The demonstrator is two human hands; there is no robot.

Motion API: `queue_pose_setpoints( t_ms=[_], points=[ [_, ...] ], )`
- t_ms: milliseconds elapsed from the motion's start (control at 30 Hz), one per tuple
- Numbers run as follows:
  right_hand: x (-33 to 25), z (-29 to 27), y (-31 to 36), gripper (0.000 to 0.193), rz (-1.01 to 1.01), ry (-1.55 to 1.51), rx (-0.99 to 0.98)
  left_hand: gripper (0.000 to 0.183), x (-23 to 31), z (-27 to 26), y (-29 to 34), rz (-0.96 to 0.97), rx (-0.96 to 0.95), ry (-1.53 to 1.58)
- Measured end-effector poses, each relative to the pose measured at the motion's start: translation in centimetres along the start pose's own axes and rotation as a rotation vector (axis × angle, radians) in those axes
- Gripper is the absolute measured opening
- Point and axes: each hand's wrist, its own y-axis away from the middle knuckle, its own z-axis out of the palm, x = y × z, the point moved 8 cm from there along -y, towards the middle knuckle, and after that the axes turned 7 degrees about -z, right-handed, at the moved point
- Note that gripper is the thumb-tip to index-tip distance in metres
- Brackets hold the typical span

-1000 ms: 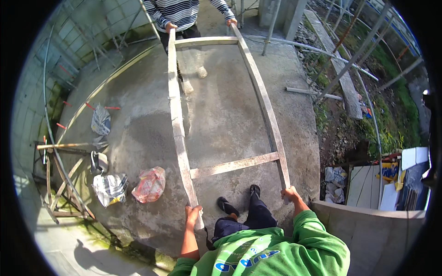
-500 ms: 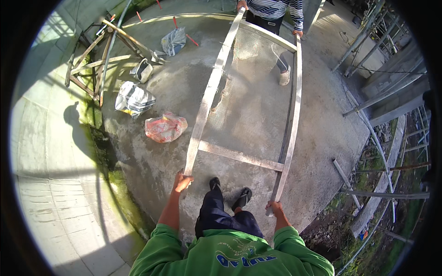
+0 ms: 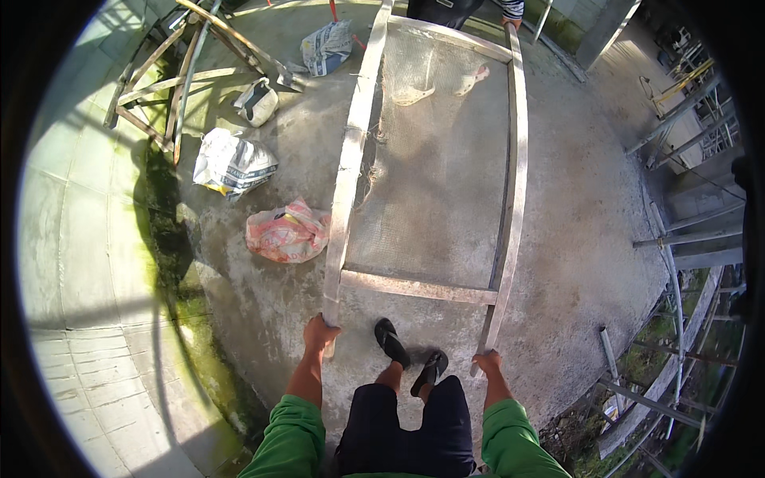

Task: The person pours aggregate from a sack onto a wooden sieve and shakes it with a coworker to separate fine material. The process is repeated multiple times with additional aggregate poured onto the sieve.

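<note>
A long wooden-framed mesh screen (image 3: 418, 287) stretches away from me, with wire netting between its two side rails. My left hand (image 3: 320, 332) is closed round the near end of the left rail. Round the near end of the right rail, my right hand (image 3: 488, 362) is closed too. At the far end a co-worker's hand (image 3: 511, 23) touches the right rail; the top of the left rail runs out of the picture. Through the mesh show the co-worker's sandalled feet (image 3: 413, 95).
Left of the screen lie a red-and-white sack (image 3: 288, 233), a white-and-blue sack (image 3: 233, 165), an opened container (image 3: 256, 102) and another sack (image 3: 327, 48). A timber trestle (image 3: 179, 88) stands beyond them. Poles and planks (image 3: 661, 382) line the floor's right edge.
The view has shifted, and the screen's far end now reaches the top edge of the picture. My feet have changed position. Both my hands keep their hold on the rails.
</note>
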Motion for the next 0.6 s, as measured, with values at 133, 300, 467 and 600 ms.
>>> queue_pose_setpoints(
  t_ms=[133,300,467,600],
  points=[
    [3.5,8.0,-11.9,0.054,-0.022,0.068,0.052,0.069,-0.4,8.4,-9.6,-0.037,-0.079,0.073],
    [1.2,13.2,-24.5,0.053,-0.017,0.172,0.006,0.067,-0.6,18.5,-19.4,-0.041,-0.115,0.167],
    [3.1,17.2,-31.9,0.055,0.0,0.147,-0.023,0.071,-1.6,27.3,-25.3,-0.101,-0.129,0.178],
    [4.5,19.0,-34.4,0.062,-0.019,0.166,-0.06,0.082,-3.2,32.9,-26.6,-0.33,-0.319,0.594]
  ],
)
